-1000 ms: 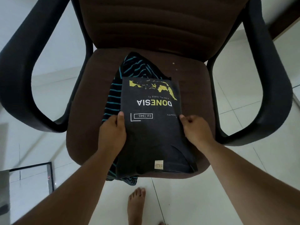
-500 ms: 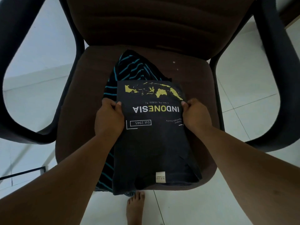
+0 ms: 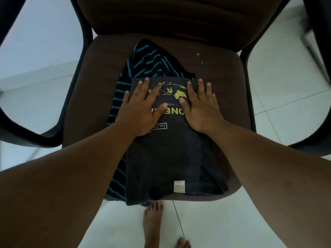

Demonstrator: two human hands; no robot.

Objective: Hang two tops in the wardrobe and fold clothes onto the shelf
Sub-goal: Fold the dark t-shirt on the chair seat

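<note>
A folded dark grey T-shirt [image 3: 172, 158] with a yellow map print and a white label lies on the seat of a brown chair [image 3: 89, 90]. Under it, sticking out at the far end and the left side, is a black garment with teal stripes [image 3: 148, 61]. My left hand [image 3: 141, 110] rests flat on the T-shirt's far left part, fingers spread. Flat on its far right part lies my right hand [image 3: 200, 108], fingers apart too. Neither hand grips anything. The hands cover most of the print.
Black armrests [image 3: 35, 136] curve out on both sides of the chair, and its brown backrest [image 3: 166, 18] rises at the far end. White tiled floor [image 3: 277, 97] surrounds it. My bare feet [image 3: 152, 224] stand just in front of the seat edge.
Both hands have left the T-shirt's side edges and moved forward onto its top, now lying flat with fingers spread. The camera has come closer to the chair.
</note>
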